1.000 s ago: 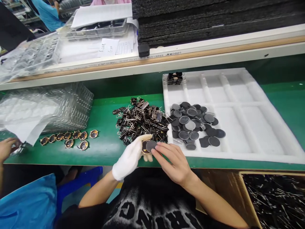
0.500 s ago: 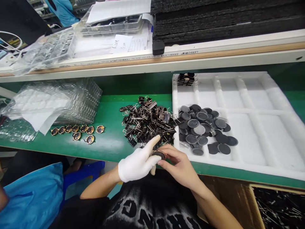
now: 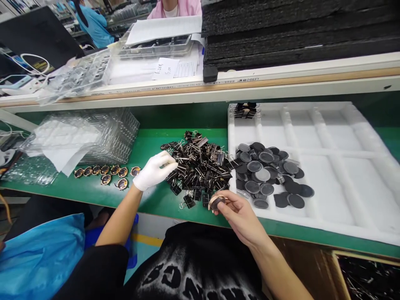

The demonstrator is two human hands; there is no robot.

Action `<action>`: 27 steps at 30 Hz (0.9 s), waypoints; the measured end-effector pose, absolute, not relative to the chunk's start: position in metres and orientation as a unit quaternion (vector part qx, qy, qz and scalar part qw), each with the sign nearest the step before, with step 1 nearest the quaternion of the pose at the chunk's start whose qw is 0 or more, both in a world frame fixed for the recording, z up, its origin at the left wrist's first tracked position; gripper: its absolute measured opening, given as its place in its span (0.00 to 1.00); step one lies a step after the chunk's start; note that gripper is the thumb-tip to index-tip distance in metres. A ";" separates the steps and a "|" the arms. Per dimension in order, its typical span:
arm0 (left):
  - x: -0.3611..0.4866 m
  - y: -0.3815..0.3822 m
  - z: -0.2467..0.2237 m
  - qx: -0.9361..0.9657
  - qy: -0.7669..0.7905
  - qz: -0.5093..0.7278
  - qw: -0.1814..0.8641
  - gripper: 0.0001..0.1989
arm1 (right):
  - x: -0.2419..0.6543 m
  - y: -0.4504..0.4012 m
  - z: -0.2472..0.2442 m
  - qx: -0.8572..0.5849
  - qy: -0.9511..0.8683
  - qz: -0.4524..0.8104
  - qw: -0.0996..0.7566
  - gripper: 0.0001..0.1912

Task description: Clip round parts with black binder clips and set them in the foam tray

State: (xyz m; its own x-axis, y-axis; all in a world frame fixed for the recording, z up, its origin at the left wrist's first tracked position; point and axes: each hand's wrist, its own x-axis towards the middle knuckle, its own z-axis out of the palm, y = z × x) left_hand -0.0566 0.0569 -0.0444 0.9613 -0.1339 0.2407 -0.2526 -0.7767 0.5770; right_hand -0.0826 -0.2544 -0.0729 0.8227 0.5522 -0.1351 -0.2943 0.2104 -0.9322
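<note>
My right hand (image 3: 239, 212), bare, pinches a round gold-rimmed piece (image 3: 216, 203) with a dark disc on its face, just above the table's front edge. My left hand (image 3: 155, 170), in a white glove, reaches to the left side of a pile of black binder clips (image 3: 203, 166). Its thumb and forefinger are apart, with nothing visible between them. Left of the glove, several round gold-rimmed pieces with dark faces (image 3: 123, 183) lie in two loose rows. Right of the clips, a heap of black and clear round discs (image 3: 265, 156) sits in a white foam tray (image 3: 331, 150).
Stacked clear plastic trays (image 3: 115, 137) stand at the left under a white shelf (image 3: 175, 96). Black foam sheets (image 3: 296, 37) lie on the shelf. A few clips (image 3: 245, 110) sit in the tray's back-left compartment. A person in blue (image 3: 46, 254) is close on my left.
My left hand has let go of the round piece and moved left and up to the clips. My right hand keeps the piece, now tilted. The view has shifted slightly.
</note>
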 end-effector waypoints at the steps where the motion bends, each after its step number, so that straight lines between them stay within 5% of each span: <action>1: -0.058 0.054 -0.044 0.928 -0.078 0.125 0.341 0.14 | -0.082 -0.252 -0.072 -0.570 -0.126 0.261 0.769 0.13; 7: -0.091 -0.003 -0.033 0.893 -0.045 0.234 0.381 0.15 | -0.074 -0.227 -0.059 -0.586 -0.216 0.161 0.765 0.08; 12: -0.110 -0.022 -0.024 0.905 -0.140 0.140 0.376 0.10 | -0.072 -0.228 -0.051 -0.574 -0.211 0.207 0.764 0.07; 18: -0.103 -0.011 -0.023 0.919 -0.145 0.011 0.366 0.23 | -0.071 -0.246 -0.052 -0.588 -0.237 0.259 0.728 0.06; 27: -0.098 -0.027 -0.018 0.920 -0.173 0.030 0.349 0.18 | -0.067 -0.251 -0.046 -0.531 -0.191 0.308 0.766 0.05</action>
